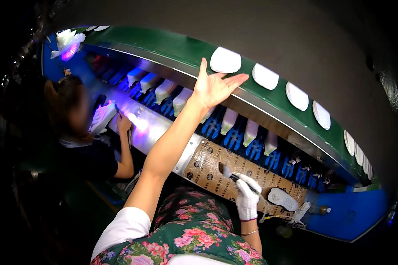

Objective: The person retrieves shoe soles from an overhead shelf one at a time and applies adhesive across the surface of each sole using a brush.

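Observation:
My bare left hand point(217, 88) reaches out to the green conveyor belt point(163, 46), palm turned up and fingers spread. Just beyond its fingers lies a white shoe sole point(225, 60); whether they touch it I cannot tell. In a white knit glove, my right hand point(249, 196) grips a brush point(225, 170) by its dark handle, bristles pointing away to the left above the cardboard-covered bench point(208, 163). Beside the glove on the right, another white sole point(283, 199) rests on the cardboard.
More white soles point(265, 76) line the belt to the right. Under it, shoe lasts point(229, 121) hang along a row of blue holders point(232, 140). A co-worker point(93, 141) at the left handles a shoe point(102, 115) under violet light. A bottle point(320, 209) lies at the bench's right end.

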Tool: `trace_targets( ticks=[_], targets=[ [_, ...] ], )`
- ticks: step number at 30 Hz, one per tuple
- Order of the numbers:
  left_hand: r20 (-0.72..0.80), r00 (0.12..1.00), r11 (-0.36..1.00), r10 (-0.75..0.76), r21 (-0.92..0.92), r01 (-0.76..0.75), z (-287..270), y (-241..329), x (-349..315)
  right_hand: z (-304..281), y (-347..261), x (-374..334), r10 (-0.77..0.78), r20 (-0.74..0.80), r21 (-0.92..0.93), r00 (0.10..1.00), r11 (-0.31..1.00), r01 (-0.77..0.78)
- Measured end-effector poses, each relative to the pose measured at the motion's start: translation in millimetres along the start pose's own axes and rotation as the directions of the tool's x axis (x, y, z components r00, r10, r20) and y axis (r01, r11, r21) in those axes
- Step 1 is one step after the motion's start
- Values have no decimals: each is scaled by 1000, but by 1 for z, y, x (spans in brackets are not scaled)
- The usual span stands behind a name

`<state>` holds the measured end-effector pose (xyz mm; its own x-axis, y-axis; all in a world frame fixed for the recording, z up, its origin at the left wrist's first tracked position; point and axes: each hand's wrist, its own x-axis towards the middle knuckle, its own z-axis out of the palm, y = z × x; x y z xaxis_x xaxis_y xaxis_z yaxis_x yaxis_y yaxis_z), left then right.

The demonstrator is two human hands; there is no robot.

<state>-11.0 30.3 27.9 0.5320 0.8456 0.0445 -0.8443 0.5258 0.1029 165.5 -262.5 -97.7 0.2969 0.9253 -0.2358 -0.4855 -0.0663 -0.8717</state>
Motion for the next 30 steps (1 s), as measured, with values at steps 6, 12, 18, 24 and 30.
trace_targets(
  ticks=[6,12,18,24,30],
  targets=[
    [110,903,454,416,835,-311,-2,-12,-21,-4,15,-2,77,-80,55,994,996,-72],
    [326,869,-740,373,670,66,-9,38,48,13,25,0,118,-75,-1,990,993,-118],
    [446,817,-761,367,649,-13,-16,94,91,16,29,-3,129,-142,-3,981,991,-131],
    [535,672,-846,513,446,291,-1,155,71,8,37,-4,181,-205,23,962,983,-180],
    [394,791,-639,468,770,-6,-12,156,-17,18,36,-6,184,-185,11,965,983,-185]
  ],
)
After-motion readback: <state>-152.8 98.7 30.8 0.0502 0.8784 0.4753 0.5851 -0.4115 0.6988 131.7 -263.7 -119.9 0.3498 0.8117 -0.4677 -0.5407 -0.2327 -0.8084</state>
